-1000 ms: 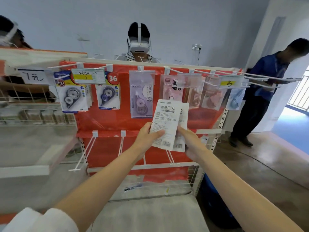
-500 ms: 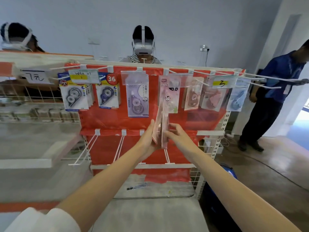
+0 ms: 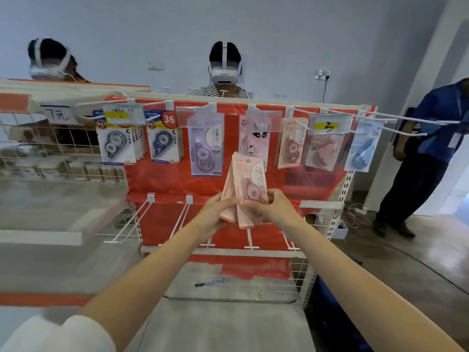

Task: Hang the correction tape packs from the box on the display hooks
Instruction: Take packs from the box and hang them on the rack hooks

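held in front of the red display rack (image 3: 162, 184), between its upper and lower hook rows: a small fan of pink correction tape packs (image 3: 245, 189), long axis upright, printed faces toward the camera, hang-holes at the top edge. pinched at the lower half from both sides, left hand (image 3: 215, 212) wrapped behind and under the stack, right hand (image 3: 272, 207) with thumb and fingers pressed on the front pack, seemingly peeling it off the rest. matching pink pack (image 3: 291, 143) already hung on an upper hook (image 3: 300, 124), up and to the right of the grip and nearer the right hand; likely a lift up-right needed, top hole leading onto the hook tip. lower hooks (image 3: 250, 237) bare, just below and behind the hands.

hard to make out: exact count of packs in the fan, two or three by the edges; hole at the top of the front pack only faintly visible; hook tips thin and pale. box of the task not seen anywhere. fingertips of the left hand hidden behind the packs.
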### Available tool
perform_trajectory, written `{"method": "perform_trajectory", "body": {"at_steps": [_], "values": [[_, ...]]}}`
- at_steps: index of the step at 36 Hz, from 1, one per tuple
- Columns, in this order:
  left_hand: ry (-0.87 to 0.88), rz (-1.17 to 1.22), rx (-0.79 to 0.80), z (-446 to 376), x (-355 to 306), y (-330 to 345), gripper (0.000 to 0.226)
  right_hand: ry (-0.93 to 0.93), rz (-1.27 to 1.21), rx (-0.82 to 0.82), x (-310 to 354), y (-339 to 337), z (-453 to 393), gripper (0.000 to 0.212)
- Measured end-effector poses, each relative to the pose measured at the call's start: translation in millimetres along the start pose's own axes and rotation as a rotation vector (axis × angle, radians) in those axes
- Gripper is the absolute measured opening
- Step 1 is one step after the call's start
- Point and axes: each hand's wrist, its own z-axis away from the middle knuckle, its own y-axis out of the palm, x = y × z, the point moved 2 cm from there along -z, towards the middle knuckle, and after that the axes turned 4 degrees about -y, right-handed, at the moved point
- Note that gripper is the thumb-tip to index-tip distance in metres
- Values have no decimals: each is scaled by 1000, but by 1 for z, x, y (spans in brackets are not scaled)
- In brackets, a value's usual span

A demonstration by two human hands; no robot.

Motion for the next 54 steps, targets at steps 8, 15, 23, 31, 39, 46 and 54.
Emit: {"method": "perform_trajectory", "body": {"at_steps": [8, 15, 23, 31, 39, 46, 54], "values": [[67, -92, -102, 1, -3, -1, 30, 38, -111, 13, -10, -14, -10, 50], [93, -168, -193, -3, -8, 4, 24, 23, -160, -25, -11, -28, -13, 39], [95, -198, -236, -8, -12, 16, 23, -8, -147, -90, -7, -53, -9, 29], [78, -166, -279, -19, -10, 36, 21, -18, -116, -182, -4, -81, -10, 41], [111, -132, -272, -28, -15, 59, 22, -90, -136, -243, 5, -107, -12, 40], [108, -147, -248, -34, -17, 73, 20, -102, -128, -287, 12, -119, -23, 47], [97, -141, -234, -36, -18, 78, 23, -76, -129, -269, 6, -125, -36, 54]]}}
